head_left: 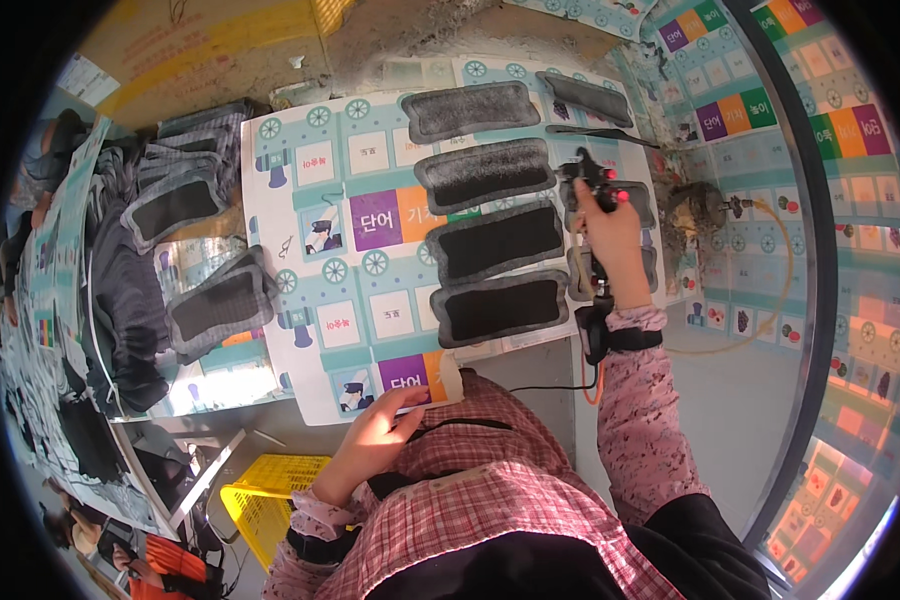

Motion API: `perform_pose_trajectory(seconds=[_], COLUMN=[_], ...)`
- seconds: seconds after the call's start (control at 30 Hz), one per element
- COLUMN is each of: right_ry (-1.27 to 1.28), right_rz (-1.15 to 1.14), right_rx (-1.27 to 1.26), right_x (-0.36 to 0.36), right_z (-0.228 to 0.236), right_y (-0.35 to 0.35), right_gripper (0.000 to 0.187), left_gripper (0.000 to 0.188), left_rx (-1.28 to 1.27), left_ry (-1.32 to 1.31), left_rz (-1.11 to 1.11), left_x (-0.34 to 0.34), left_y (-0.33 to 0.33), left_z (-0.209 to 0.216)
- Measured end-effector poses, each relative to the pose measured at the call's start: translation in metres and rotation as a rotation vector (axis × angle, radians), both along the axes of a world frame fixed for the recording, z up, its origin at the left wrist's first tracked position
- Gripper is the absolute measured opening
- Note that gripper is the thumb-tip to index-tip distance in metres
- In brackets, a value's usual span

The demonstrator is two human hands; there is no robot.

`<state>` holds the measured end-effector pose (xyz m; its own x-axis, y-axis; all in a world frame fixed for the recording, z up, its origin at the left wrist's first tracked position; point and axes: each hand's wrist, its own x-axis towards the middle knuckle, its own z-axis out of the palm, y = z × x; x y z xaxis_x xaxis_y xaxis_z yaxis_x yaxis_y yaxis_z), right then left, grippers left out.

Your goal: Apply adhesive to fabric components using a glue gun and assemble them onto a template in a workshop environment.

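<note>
Currently, right fingers (588, 198) gripping spray gun (590, 166), left fingers (396, 402) outstretched at sheet's near edge (330, 414), pads (495, 245) narrowly spaced

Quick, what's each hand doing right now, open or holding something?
Left hand: loosely open, fingers at the edge of the printed sheet.
Right hand: closed around a black tool with red knobs.

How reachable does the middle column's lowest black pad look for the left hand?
Probably yes: the left hand is at the near edge of the sheet, with nothing visible blocking the pad.
</note>
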<state>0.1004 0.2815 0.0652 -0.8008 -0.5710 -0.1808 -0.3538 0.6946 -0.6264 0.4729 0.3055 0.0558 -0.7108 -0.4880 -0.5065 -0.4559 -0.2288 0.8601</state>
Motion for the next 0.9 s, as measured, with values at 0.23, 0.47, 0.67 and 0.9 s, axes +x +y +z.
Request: perform_pose_trajectory(seconds=[0.23, 0.47, 0.67, 0.9], right_ry=[-0.285, -0.145, -0.216, -0.125], right_rz=[0.176, 0.027, 0.131, 0.092], right_rx=[-0.120, -0.145, -0.126, -0.139], right_x=[0.067, 0.022, 0.073, 0.026], right_z=[-0.009, -0.007, -0.012, -0.013], right_y=[-0.004, 0.011, 0.016, 0.033], right_gripper=[0.049, 0.051, 0.049, 0.044], left_gripper=[0.031, 0.031, 0.032, 0.032], left_rx=[-0.012, -0.013, -0.028, -0.065], left_ry=[-0.013, -0.020, -0.048, -0.057], left_rz=[-0.016, -0.012, -0.027, -0.045], left_x=[-0.005, -0.005, -0.007, -0.009], left_y=[0.000, 0.003, 0.007, 0.007], left_z=[0.002, 0.007, 0.006, 0.013])
